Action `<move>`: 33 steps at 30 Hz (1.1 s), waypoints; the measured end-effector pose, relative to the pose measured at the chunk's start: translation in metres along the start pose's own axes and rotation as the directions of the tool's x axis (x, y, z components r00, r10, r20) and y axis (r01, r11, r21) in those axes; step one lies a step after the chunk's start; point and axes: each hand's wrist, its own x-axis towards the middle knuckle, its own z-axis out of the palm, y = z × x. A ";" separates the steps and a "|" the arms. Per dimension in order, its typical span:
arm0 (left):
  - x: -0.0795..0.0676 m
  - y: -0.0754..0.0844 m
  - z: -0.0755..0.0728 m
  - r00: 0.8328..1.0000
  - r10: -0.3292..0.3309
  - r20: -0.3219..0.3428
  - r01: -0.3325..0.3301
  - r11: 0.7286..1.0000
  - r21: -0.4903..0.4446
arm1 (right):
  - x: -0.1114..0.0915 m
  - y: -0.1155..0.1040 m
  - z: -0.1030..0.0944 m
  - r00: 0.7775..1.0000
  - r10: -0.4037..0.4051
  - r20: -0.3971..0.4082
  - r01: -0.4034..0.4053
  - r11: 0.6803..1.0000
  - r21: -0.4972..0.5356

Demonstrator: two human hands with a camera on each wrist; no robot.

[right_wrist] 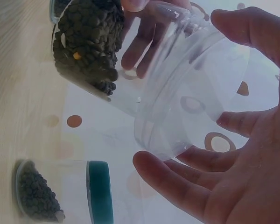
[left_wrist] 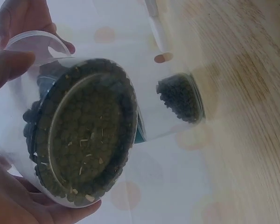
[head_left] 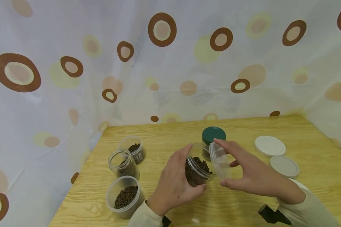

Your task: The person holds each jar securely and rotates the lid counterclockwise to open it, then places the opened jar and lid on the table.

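My left hand [head_left: 174, 181] grips a clear jar [head_left: 194, 177] partly filled with small dark brown pellets. The jar tilts, its mouth facing right, and its pellet-covered base [left_wrist: 86, 135] fills much of the left wrist view. Between thumb and fingers, my right hand [head_left: 253, 173] holds a translucent plastic lid [head_left: 221, 162] by its edge. The lid stands nearly upright right at the jar's mouth; in the right wrist view the lid [right_wrist: 177, 107] overlaps the rim. Just behind them is another pellet jar with a dark green lid [head_left: 214, 135], partly hidden.
On the left, three uncovered clear containers with pellets stand in a row: a far tub [head_left: 138, 155], a middle jar [head_left: 130, 171] and a near tub [head_left: 128, 210]. White lids [head_left: 270, 145] lie at the right, one partly under the right forearm. A patterned curtain [head_left: 170, 104] borders the wooden table [head_left: 162, 132].
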 end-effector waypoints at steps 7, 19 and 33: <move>0.003 -0.004 0.001 0.999 -0.033 -0.039 0.032 0.999 -0.027 | 0.000 0.003 0.001 1.000 0.000 -0.004 0.000 1.000 -0.007; 0.020 -0.018 0.010 0.909 -0.377 -0.176 0.377 0.926 -0.035 | -0.001 0.006 0.001 0.999 0.035 0.009 -0.035 0.999 -0.006; 0.025 -0.042 0.027 0.806 -0.582 -0.104 0.583 0.812 -0.029 | -0.002 0.009 0.003 0.997 0.059 0.041 -0.060 0.998 0.009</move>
